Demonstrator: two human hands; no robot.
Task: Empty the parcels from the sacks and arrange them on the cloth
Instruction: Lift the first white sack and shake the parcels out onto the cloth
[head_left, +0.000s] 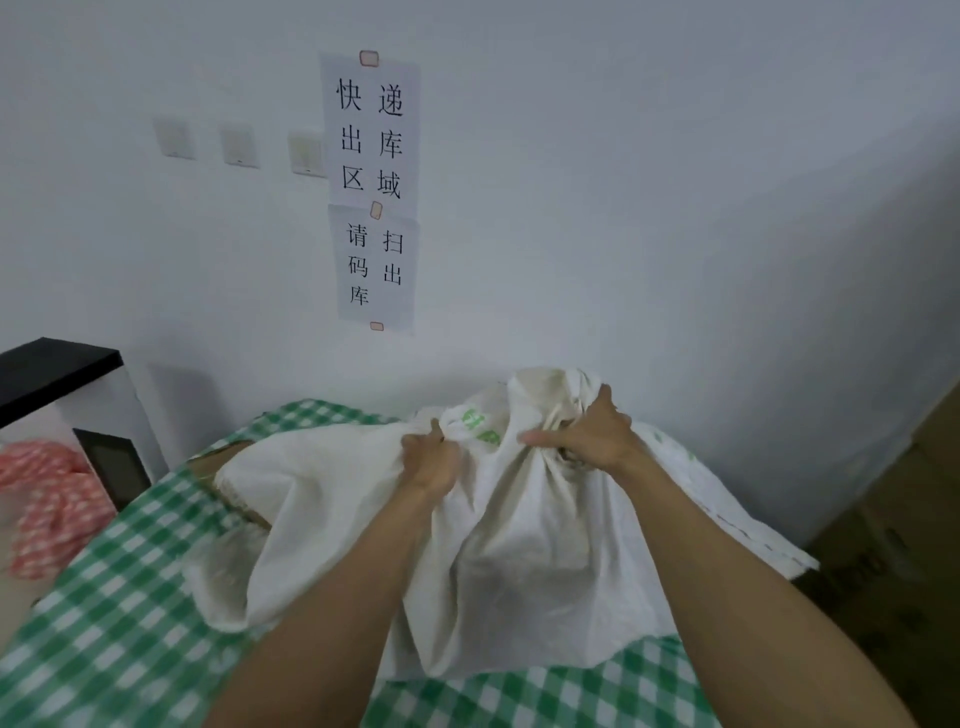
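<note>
At the far edge of the green-and-white checked cloth (130, 623), bulky white woven sack (524, 551) with green print, left hand (428, 462) and right hand (587, 431) both clutching its bunched top, perhaps a brown parcel (221, 460) beneath

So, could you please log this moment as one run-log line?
left hand: grips sack | right hand: grips bunched sack top | sack: lying on green checked cloth

The left hand (428, 460) and right hand (587, 434) reach forward, close together. Both grip the bunched top of the sack (519, 561).
</note>
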